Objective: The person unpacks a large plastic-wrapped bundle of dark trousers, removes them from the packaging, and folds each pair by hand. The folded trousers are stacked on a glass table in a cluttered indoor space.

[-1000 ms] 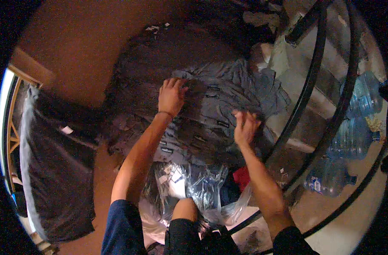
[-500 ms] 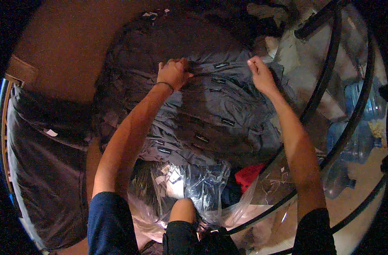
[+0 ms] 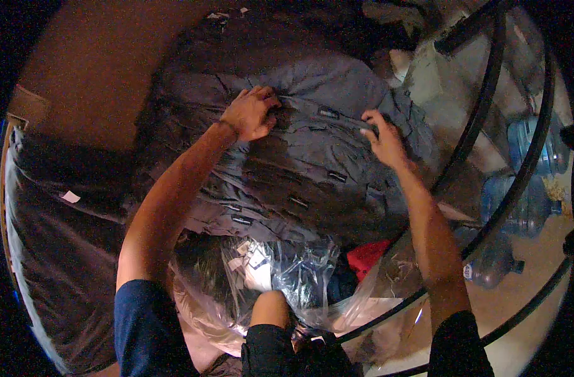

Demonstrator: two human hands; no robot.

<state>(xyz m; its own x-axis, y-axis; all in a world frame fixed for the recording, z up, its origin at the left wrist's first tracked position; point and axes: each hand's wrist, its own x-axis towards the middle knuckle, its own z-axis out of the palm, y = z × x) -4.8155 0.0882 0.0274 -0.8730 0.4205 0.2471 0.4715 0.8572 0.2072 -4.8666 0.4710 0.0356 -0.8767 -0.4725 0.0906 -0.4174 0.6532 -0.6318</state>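
Head view: stack of folded dark grey cloth garments (image 3: 299, 169) at centre, beyond clear plastic bags (image 3: 287, 276). Left hand (image 3: 249, 114) fingers bunched on top fold; right hand (image 3: 382, 139) pressing flat, fingers apart. Soft, limp, light; best gripped by folded edges

A brown floor (image 3: 104, 69) carried everything. A heap of grey garments (image 3: 299, 163) lay spread across it, with small dark tags on the folds. Nearer the person, a clear plastic bag (image 3: 287, 276) rested against the heap, a red cloth (image 3: 365, 257) just beside it. At the left lay a dark bag (image 3: 54, 251).
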